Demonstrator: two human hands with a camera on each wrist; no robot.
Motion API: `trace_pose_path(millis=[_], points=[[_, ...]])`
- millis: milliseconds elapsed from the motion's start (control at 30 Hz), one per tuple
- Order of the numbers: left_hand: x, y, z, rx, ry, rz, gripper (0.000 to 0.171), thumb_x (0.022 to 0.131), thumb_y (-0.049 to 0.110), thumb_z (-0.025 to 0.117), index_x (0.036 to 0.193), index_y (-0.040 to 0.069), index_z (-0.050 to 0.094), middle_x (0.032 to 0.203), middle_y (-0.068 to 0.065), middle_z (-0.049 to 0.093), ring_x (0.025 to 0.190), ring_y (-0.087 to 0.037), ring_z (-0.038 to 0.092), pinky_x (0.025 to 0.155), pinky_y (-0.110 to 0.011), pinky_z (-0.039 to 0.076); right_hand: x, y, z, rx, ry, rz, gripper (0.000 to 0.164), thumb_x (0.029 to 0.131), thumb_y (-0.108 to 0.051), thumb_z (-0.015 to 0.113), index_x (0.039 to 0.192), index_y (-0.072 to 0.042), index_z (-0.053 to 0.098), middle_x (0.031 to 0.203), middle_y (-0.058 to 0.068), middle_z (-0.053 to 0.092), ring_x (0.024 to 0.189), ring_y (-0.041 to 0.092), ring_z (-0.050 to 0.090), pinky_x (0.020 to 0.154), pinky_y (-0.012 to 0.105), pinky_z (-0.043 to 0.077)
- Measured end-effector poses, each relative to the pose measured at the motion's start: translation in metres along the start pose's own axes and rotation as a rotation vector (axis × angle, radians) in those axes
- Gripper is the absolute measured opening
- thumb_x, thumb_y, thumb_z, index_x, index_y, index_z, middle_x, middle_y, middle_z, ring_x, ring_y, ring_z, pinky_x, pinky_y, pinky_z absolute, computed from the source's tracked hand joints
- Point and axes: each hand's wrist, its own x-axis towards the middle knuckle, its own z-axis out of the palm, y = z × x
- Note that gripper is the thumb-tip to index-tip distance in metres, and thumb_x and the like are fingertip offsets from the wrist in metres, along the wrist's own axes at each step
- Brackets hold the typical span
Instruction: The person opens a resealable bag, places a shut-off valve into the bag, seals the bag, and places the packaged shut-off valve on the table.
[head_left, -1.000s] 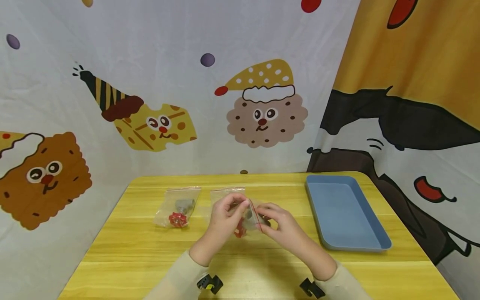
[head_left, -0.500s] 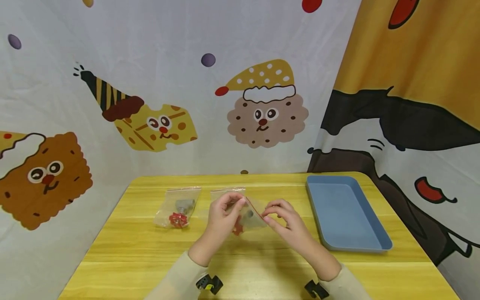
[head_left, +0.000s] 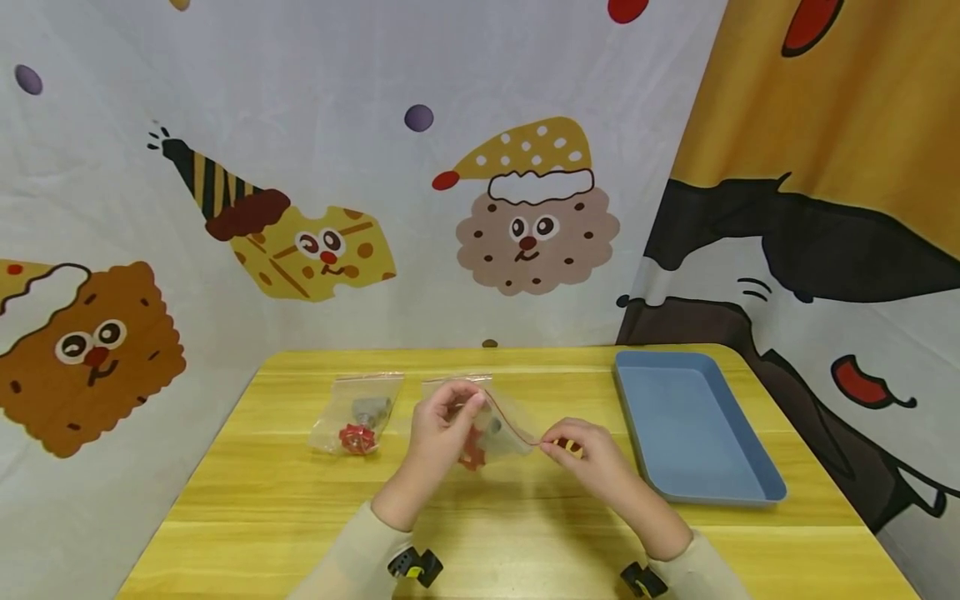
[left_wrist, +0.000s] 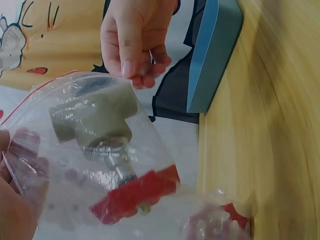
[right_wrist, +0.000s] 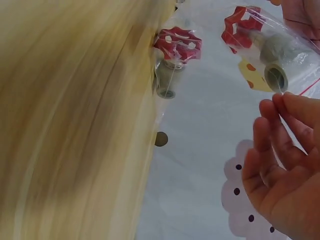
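Between my hands hangs a clear zip bag [left_wrist: 55, 170] with a red strip along its top edge. Inside it is a valve with a grey tee-shaped body [left_wrist: 95, 117] and a red handwheel [left_wrist: 137, 197]. My left hand [head_left: 437, 433] pinches the bag's left top corner. The opposite corner is pinched by my right hand [head_left: 596, 458], between thumb and forefinger. The red strip looks sealed along its length, though I cannot tell for sure. Another bagged valve [head_left: 363, 421] lies on the table to the left. Behind my left hand, a further bag [head_left: 461, 379] lies partly hidden.
A shallow blue-grey tray [head_left: 697, 425] stands at the table's right side. The wood-patterned table [head_left: 255, 517] ends at the back against a cartoon-printed curtain [head_left: 420, 308].
My right hand has moved right and slightly down, now holding the bag's far corner. The red top edge is stretched out between my hands. My left hand has shifted slightly left.
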Motion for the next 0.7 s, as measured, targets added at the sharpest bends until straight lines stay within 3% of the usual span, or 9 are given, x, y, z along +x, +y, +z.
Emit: trace_pose_path(millis=[200,367,533,700], points=[[0.0,-0.008,-0.005,-0.06,0.025,0.046,0.005,0.089,0.0,0.062,0.093,-0.004,0.063,0.088,-0.02,0.067,0.079,-0.011,0.065,0.067,-0.02,0.054,-0.002,-0.002,-0.007,-0.02,0.096,-0.016,0.006,0.088,-0.021,0.067,0.086,-0.026,0.069,0.087,-0.016,0.064,0.071,0.001,0.051,0.059,0.023,0.046],[0.003,-0.028,-0.007,-0.115,0.049,0.14,0.006,0.086,-0.007,0.061,0.092,-0.006,0.063,0.085,-0.024,0.067,0.075,-0.014,0.068,0.064,-0.024,0.056,-0.001,-0.002,-0.015,-0.029,0.23,-0.1,0.005,0.088,-0.012,0.066,0.088,-0.017,0.069,0.085,-0.01,0.065,0.07,0.002,0.05,0.058,0.023,0.045],[0.002,-0.038,-0.009,-0.127,0.09,0.134,0.006,0.086,-0.005,0.063,0.092,-0.005,0.064,0.085,-0.019,0.067,0.072,-0.008,0.066,0.064,-0.024,0.056,0.003,-0.004,-0.023,-0.027,0.297,-0.199,0.01,0.088,-0.005,0.065,0.087,-0.015,0.069,0.083,-0.005,0.065,0.069,0.003,0.049,0.057,0.021,0.041],[0.0,-0.038,-0.011,-0.138,0.107,0.062,0.008,0.083,-0.003,0.067,0.091,-0.005,0.068,0.084,-0.004,0.07,0.066,-0.005,0.062,0.057,-0.021,0.053,0.005,-0.007,-0.028,-0.015,0.322,-0.224,0.015,0.086,0.0,0.066,0.087,-0.015,0.068,0.083,-0.005,0.064,0.069,0.004,0.047,0.058,0.022,0.041]])
